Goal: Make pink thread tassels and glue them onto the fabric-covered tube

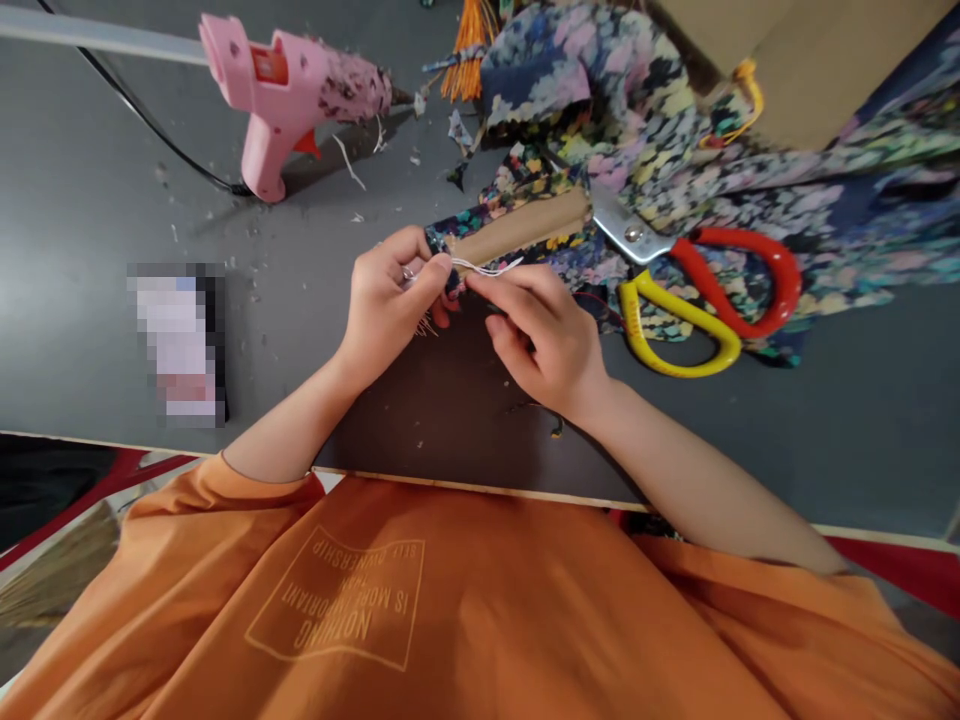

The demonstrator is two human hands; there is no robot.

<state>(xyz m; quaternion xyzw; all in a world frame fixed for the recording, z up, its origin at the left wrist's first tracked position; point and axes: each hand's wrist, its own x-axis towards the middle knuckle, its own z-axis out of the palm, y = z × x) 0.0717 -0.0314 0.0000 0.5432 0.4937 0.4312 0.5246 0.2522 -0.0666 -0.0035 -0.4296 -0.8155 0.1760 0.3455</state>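
Observation:
My left hand [401, 305] pinches a small piece of dark floral fabric [452, 282] between thumb and fingers. White thread [487, 268] lies over that piece, its loose end reaching toward my right hand [544, 335]. The right index fingertip rests against the fabric's edge, with the thumb held apart below it; the other fingers are mostly hidden. Just beyond both hands, a brown cardboard strip [525, 225] lies on a patterned cloth strip. Scissors [637, 238] with one red and one yellow handle lie to the right on floral cloth [645, 100].
A pink glue gun [281, 90] stands at the back left, its black cord [161, 130] running off. A phone [180, 345] lies at left on the grey table [862, 420]. Brown cardboard [817, 70] and an orange tassel [469, 50] are at the back. Thread scraps are scattered about.

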